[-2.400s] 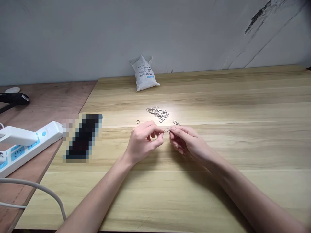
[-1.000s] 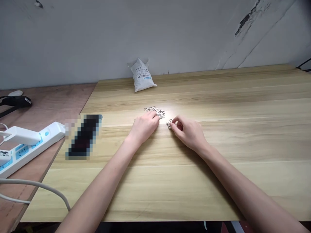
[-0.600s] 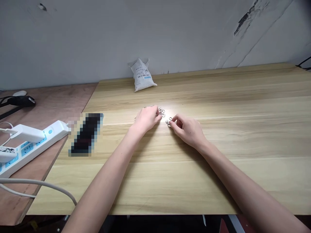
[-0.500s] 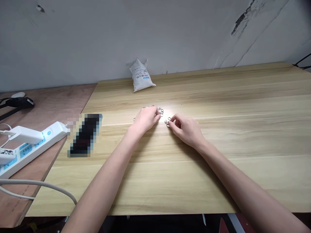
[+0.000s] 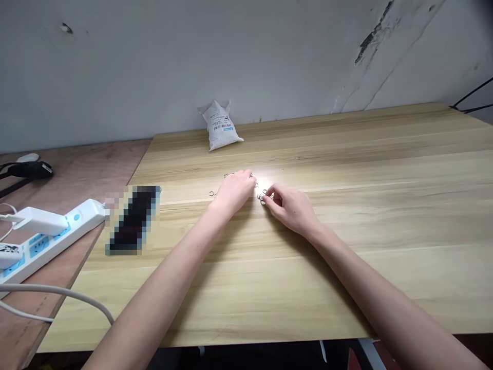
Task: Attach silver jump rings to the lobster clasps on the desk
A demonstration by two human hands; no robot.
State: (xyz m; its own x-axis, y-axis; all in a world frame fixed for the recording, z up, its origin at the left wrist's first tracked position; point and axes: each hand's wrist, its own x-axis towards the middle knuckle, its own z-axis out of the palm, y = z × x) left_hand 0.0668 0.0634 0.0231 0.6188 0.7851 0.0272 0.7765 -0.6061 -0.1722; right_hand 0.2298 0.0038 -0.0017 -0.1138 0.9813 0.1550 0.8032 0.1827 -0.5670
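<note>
Small shiny metal rings lie on the wooden table between and around my hands. My right hand [image 5: 292, 208] is closed in a pinch, thumb and forefinger on a little cluster of metal rings [image 5: 261, 199]. Left of it, my left hand [image 5: 236, 189] rests palm down over more of the rings, its fingers curled together and the fingertips hidden. What it grips, if anything, cannot be made out. One loose ring [image 5: 211, 193] shows on the tabletop left of that hand, and others peek out beyond its knuckles.
A white plastic packet [image 5: 221, 127] with a printed label leans near the wall. To the left lies a blurred-out dark phone-shaped object [image 5: 133, 218]. A white power strip [image 5: 82, 218] with plugs, plus a grey cable [image 5: 69, 293], occupies the reddish side table [image 5: 88, 159].
My left hand has shifted slightly right, covering more of the rings by its fingers and uncovering a ring on its left. The right hand keeps its pinch. The view has tilted a little.
</note>
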